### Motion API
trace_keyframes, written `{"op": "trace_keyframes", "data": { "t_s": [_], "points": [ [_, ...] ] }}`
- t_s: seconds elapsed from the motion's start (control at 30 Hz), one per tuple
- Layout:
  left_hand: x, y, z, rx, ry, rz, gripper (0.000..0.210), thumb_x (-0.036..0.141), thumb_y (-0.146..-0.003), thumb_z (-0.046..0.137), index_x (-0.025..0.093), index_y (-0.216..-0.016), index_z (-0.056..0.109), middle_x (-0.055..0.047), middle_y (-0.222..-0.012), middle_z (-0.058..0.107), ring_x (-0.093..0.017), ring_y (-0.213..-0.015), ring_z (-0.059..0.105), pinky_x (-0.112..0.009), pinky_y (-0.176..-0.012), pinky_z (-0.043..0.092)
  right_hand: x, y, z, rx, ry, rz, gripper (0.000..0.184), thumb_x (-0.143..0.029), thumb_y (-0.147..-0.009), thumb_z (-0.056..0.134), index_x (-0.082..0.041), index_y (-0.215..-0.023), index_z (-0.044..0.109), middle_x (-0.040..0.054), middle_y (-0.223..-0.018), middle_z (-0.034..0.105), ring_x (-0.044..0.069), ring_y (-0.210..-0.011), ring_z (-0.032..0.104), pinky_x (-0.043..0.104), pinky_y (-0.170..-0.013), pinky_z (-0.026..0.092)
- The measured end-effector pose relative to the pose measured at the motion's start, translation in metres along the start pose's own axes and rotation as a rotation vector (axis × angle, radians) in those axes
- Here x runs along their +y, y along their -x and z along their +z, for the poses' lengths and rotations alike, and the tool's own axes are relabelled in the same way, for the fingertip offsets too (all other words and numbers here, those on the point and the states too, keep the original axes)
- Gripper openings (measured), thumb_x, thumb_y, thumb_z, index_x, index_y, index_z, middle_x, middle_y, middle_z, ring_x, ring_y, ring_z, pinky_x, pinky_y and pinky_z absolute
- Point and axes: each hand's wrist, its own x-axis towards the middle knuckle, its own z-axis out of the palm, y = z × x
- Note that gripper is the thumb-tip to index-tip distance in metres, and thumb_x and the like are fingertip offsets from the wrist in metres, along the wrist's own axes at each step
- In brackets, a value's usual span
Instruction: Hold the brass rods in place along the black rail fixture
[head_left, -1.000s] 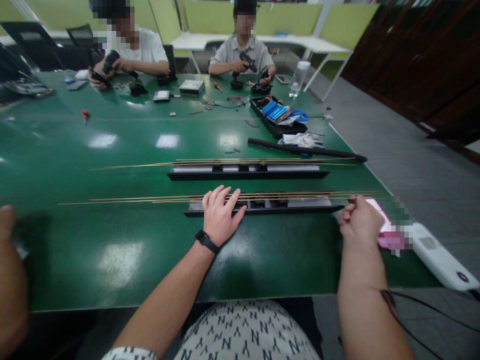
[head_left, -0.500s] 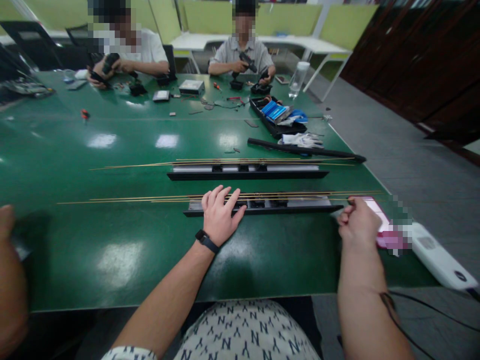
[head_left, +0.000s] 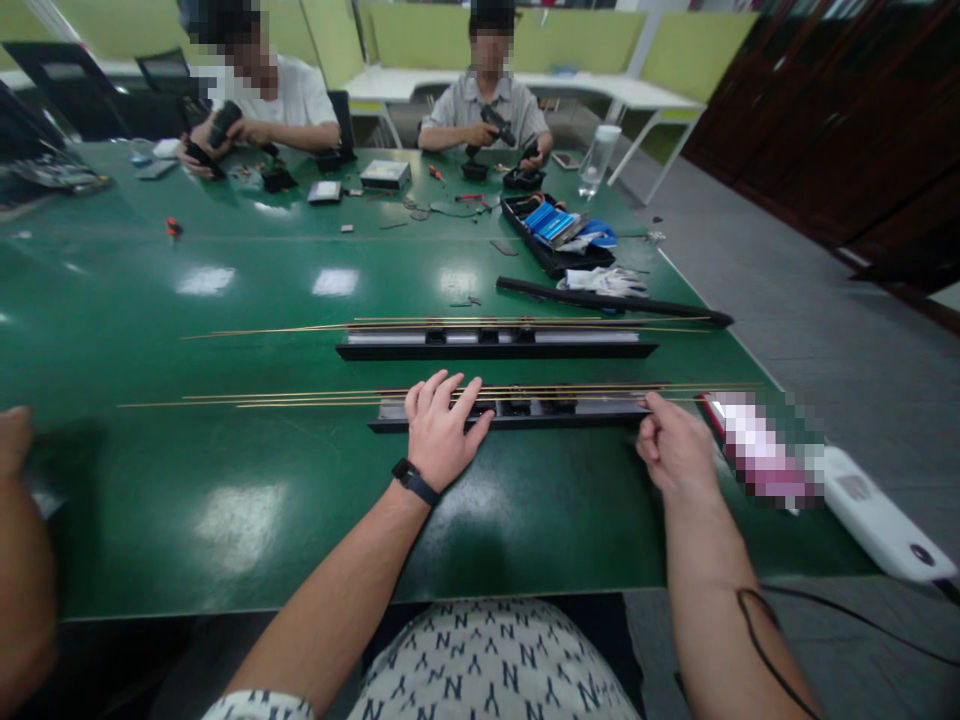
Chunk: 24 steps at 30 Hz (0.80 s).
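Observation:
My left hand (head_left: 448,430) lies spread over several thin gold-coloured rods (head_left: 195,398) and the left part of the near black rail (head_left: 540,421). The rods run lengthwise across this rail and stick out past both ends. At the rail's right end, my right hand (head_left: 675,440) is closed in a pinch on one thin gold-coloured rod (head_left: 300,405), whose left end shows beyond my left hand. Inside the rail are a silvery strip and several dark blocks, partly covered by my fingers.
A second black rail (head_left: 495,351) with rods lies behind. Further back are a black bar (head_left: 615,302), gloves (head_left: 600,281) and a black tray (head_left: 517,222). A phone (head_left: 750,440) and a white device (head_left: 877,515) lie right. Two people work opposite; another person's arm (head_left: 22,560) is at left.
My right hand has moved left along the near rail, away from the phone. The rod in its pinch has slid left, its left end further out. My left hand has stayed in place.

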Motion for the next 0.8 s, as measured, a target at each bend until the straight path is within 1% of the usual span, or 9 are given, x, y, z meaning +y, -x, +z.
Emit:
{"op": "trace_keyframes", "data": {
  "t_s": [0.13,0.27,0.33,0.5,0.57,0.8],
  "points": [
    [0.0,0.0003,0.0003,-0.003,-0.004,-0.004,0.043,0.047,-0.097,0.064,0.029,-0.135,0.068,-0.011,-0.138,0.068,-0.033,-0.14,0.052,-0.054,-0.118,0.03,0.0005,0.0063,0.0069,-0.091,0.008,0.035,0.038,-0.047,-0.075,0.089,-0.015,-0.085,0.071,-0.006,-0.045,0.052,0.005,-0.025,0.033,0.014,-0.025,0.022],
    [-0.0005,0.0011,0.0008,0.004,-0.01,0.003,0.043,0.047,-0.098,0.064,0.028,-0.135,0.068,-0.011,-0.137,0.068,-0.033,-0.139,0.052,-0.053,-0.118,0.03,0.0012,0.0058,0.0076,-0.13,-0.009,0.069,0.039,-0.046,-0.074,0.09,-0.015,-0.087,0.071,-0.0053,-0.046,0.053,0.005,-0.025,0.033,0.015,-0.025,0.022],
    [-0.0008,0.0015,0.0012,0.006,-0.01,0.01,0.043,0.047,-0.098,0.063,0.027,-0.136,0.068,-0.011,-0.138,0.068,-0.032,-0.139,0.052,-0.052,-0.118,0.03,0.0026,0.0037,0.0052,-0.117,-0.021,0.068,0.038,-0.047,-0.076,0.088,-0.015,-0.087,0.072,-0.0051,-0.045,0.053,0.005,-0.025,0.032,0.015,-0.025,0.022],
    [-0.0015,0.002,0.0025,0.008,-0.013,0.014,0.043,0.047,-0.098,0.063,0.027,-0.136,0.068,-0.011,-0.137,0.068,-0.031,-0.139,0.053,-0.052,-0.119,0.031,0.0054,0.0001,0.0001,-0.017,-0.06,0.034,0.033,-0.045,-0.077,0.087,-0.017,-0.082,0.069,-0.0062,-0.044,0.052,0.005,-0.025,0.033,0.016,-0.024,0.022],
    [-0.0015,0.0021,0.0027,0.012,-0.013,0.012,0.043,0.047,-0.098,0.064,0.028,-0.136,0.068,-0.011,-0.137,0.068,-0.032,-0.139,0.053,-0.052,-0.119,0.03,0.0051,0.0012,0.0009,-0.019,-0.064,0.029,0.033,-0.044,-0.076,0.087,-0.018,-0.082,0.069,-0.0067,-0.044,0.051,0.005,-0.025,0.033,0.016,-0.025,0.023],
    [-0.0012,0.0017,0.0019,0.023,-0.014,0.017,0.043,0.047,-0.097,0.064,0.028,-0.135,0.068,-0.011,-0.137,0.069,-0.033,-0.139,0.053,-0.053,-0.118,0.03,0.0058,0.0072,0.0083,-0.152,-0.027,0.078,0.037,-0.045,-0.076,0.09,-0.015,-0.089,0.073,-0.0059,-0.045,0.052,0.004,-0.026,0.033,0.015,-0.025,0.023]
  ]
}}
